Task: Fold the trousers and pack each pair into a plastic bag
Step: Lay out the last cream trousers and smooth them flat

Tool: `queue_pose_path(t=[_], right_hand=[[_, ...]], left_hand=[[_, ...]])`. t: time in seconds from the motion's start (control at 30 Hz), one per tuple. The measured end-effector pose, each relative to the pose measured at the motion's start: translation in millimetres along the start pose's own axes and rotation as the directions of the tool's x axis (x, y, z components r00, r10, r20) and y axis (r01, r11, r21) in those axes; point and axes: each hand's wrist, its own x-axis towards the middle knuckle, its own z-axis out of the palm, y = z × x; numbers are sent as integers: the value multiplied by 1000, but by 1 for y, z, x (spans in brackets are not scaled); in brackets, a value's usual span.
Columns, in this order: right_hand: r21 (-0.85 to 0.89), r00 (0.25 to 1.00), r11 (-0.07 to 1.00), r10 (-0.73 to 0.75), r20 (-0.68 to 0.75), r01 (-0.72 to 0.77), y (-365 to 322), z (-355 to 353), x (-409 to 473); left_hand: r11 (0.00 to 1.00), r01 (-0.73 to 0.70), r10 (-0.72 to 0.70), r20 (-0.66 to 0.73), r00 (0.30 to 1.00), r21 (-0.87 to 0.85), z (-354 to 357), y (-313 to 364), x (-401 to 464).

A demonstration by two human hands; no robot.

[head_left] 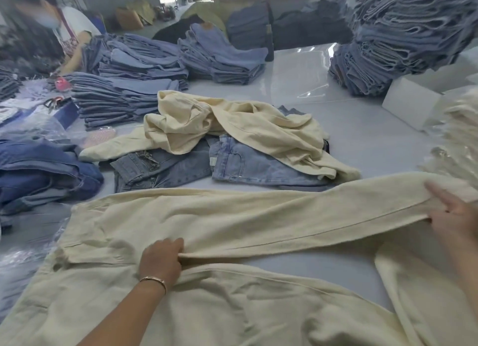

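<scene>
We have a pair of cream trousers spread flat along the near edge of the tabletop, waistband toward the left edge, legs running out to the right. The cloth is a pale, slightly nubby cotton, lightly creased, with a dark seam line down the upper leg. Our left hand, a thin bracelet at the wrist, pinches the fabric at the crotch, fingers curled and bunched together. Our right hand grips the upper leg near the right edge, thumb on top and fingers tucked under the fold.

Behind them, mid-table, a second cream pair lies crumpled over pale blue jeans. Stacks of folded jeans line the far left, a taller stack fills the far right corner, and clear plastic bags sit by the right edge. The tabletop is glossy white. Another person works at the far left corner.
</scene>
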Motion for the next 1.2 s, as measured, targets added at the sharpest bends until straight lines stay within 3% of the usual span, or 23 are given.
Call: queue_pose_path(t=[0.1,0.2,0.27,0.33,0.43,0.47,0.53,0.6,0.67,0.73,0.77,0.83,0.9,0.93,1.0,1.1,1.13,1.2], right_hand=[[-245,999,969,-12,38,21,10,-19,3],[-239,987,961,156,39,-142,27,-33,-11],[-246,986,960,154,60,-135,31,-38,-20],[-217,988,975,76,137,-45,26,-43,-31],[10,963,997,75,259,-81,21,-53,-39],[-18,958,997,72,277,-70,22,-56,-41],[-272,965,962,37,261,37,27,-60,-47],[-505,961,843,-50,272,186,33,-62,-57],[-740,943,603,-65,327,298,43,-65,-67],[-888,941,314,-97,323,337,54,-72,-77],[-906,941,257,-120,316,336,58,-74,-80],[-905,955,305,-113,274,295,63,-79,-84],[-887,971,398,-60,229,234,62,-89,-86],[-876,972,427,-32,232,223,60,-94,-88],[-817,963,515,-72,258,257,52,-106,-93],[-694,915,613,-365,173,376,40,-123,-104],[-695,881,605,-465,88,388,37,-127,-107],[-743,808,559,-587,-42,368,35,-136,-108]], left_hand=[[997,57,-57,5,998,53,5,-10,-4],[993,72,-74,21,997,90,4,-3,-2],[989,84,-92,62,994,121,1,1,0],[985,83,-105,141,984,154,-7,2,2],[977,96,-153,308,939,190,-25,9,7],[973,116,-179,338,924,199,-31,15,7],[968,153,-214,340,916,197,-40,37,8],[980,133,-169,263,950,147,-49,73,3],[1000,-9,6,85,996,29,-60,120,-9],[944,-281,266,-106,958,-174,-65,173,-31],[859,-432,406,-146,902,-276,-65,199,-45],[663,-641,653,-120,748,-388,-60,243,-73],[595,-743,776,-21,630,-306,-52,273,-91],[601,-763,786,4,618,-238,-48,280,-95],[653,-740,753,34,658,-161,-43,288,-97],[714,-685,699,95,709,-143,-47,291,-93],[708,-675,702,100,705,-210,-49,290,-92],[627,-565,688,40,725,-536,-54,285,-87]])
